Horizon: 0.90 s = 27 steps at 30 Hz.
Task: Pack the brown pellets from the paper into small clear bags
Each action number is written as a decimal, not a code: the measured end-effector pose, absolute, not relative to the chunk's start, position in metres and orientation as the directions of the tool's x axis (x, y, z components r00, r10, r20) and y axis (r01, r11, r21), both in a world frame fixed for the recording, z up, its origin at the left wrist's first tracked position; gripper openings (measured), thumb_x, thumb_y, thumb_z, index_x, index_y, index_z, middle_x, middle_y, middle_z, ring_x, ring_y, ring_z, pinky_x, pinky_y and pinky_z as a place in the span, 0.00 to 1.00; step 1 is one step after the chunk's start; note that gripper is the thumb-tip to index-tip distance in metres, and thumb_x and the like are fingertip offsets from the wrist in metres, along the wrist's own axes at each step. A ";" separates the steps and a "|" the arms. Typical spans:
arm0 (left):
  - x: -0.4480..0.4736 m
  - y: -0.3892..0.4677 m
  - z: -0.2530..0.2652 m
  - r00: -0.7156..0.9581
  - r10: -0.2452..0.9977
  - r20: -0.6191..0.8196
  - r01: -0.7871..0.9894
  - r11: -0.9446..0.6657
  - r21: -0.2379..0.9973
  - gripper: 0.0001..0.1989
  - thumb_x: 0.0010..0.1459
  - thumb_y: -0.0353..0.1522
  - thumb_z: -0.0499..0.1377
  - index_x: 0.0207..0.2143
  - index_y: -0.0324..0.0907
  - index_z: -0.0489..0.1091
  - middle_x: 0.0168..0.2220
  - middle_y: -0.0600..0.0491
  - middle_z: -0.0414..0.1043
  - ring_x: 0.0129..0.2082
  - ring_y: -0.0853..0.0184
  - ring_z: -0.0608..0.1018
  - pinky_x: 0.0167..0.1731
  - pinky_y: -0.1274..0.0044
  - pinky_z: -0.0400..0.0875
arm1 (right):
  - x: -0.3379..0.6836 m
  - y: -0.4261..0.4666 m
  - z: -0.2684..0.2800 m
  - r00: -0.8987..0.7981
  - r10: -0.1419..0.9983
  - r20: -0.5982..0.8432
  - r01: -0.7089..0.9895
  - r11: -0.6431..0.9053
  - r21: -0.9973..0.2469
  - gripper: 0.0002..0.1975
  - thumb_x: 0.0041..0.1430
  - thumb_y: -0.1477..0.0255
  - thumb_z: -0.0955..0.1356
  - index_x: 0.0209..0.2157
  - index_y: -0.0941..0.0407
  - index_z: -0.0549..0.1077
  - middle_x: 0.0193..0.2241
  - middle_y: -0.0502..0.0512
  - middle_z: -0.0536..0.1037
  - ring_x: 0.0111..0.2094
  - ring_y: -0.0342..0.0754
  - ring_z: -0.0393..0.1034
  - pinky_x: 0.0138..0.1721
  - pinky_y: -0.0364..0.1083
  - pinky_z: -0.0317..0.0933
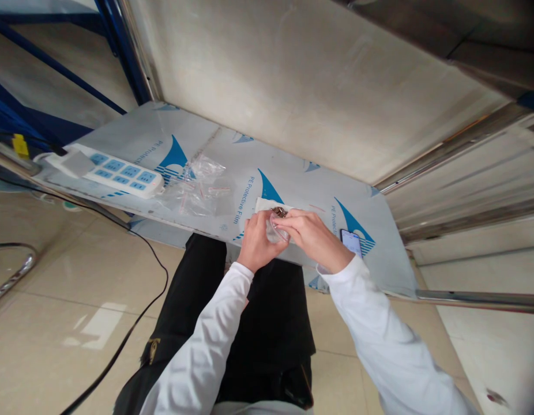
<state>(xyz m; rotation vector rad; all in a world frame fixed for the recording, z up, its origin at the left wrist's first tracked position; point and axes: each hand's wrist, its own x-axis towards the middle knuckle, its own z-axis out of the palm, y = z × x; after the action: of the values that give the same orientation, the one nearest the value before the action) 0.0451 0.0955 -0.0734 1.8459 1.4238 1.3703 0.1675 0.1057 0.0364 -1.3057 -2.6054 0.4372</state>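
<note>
My left hand and my right hand meet over the near edge of a film-covered table. Together they pinch a small clear plastic bag. Just above the bag, small dark items rest on a white paper. Whether any of the dark items are between my fingers I cannot tell. Both arms wear white sleeves.
A pile of empty clear zip bags lies to the left. A white and blue power strip sits at the table's left end, its black cable trailing to the floor. A phone lies right of my right hand.
</note>
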 end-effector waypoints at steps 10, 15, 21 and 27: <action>0.058 0.089 -0.060 -0.081 0.886 0.456 0.330 -0.408 0.851 0.20 0.45 0.32 0.62 0.39 0.43 0.58 0.36 0.51 0.69 0.37 0.61 0.74 0.38 0.70 0.65 | 0.165 0.099 0.043 -0.534 0.846 0.011 0.800 0.509 -0.316 0.07 0.61 0.72 0.67 0.31 0.55 0.77 0.28 0.51 0.73 0.30 0.45 0.68 0.32 0.44 0.57; 0.057 0.087 -0.059 -0.115 0.891 0.439 0.342 -0.380 0.860 0.19 0.46 0.32 0.63 0.39 0.43 0.58 0.37 0.51 0.70 0.37 0.61 0.74 0.39 0.69 0.64 | 0.165 0.092 0.036 -0.485 0.867 0.117 0.759 0.484 -0.435 0.11 0.64 0.67 0.64 0.36 0.54 0.78 0.32 0.53 0.73 0.34 0.46 0.69 0.37 0.44 0.61; 0.042 0.092 -0.069 -0.193 0.885 0.424 0.327 -0.350 0.878 0.19 0.47 0.35 0.64 0.38 0.44 0.58 0.31 0.56 0.66 0.31 0.67 0.72 0.37 0.72 0.65 | 0.188 0.103 0.013 -0.260 0.928 0.268 0.686 0.373 -0.625 0.13 0.65 0.70 0.62 0.46 0.55 0.73 0.42 0.56 0.76 0.40 0.46 0.71 0.42 0.44 0.65; 0.003 0.108 -0.077 -0.379 0.853 0.358 0.335 -0.234 0.913 0.19 0.48 0.36 0.64 0.38 0.44 0.59 0.29 0.58 0.64 0.30 0.68 0.71 0.36 0.73 0.66 | 0.200 0.122 -0.079 -0.112 0.991 0.074 0.837 0.134 -0.530 0.09 0.51 0.73 0.70 0.35 0.60 0.75 0.32 0.56 0.77 0.25 0.43 0.68 0.35 0.46 0.66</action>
<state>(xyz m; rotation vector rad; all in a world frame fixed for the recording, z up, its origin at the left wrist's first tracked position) 0.0033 0.1077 -0.0774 1.4201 1.6044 1.6473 0.2005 0.1217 -0.0787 -1.7575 -2.0091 0.5075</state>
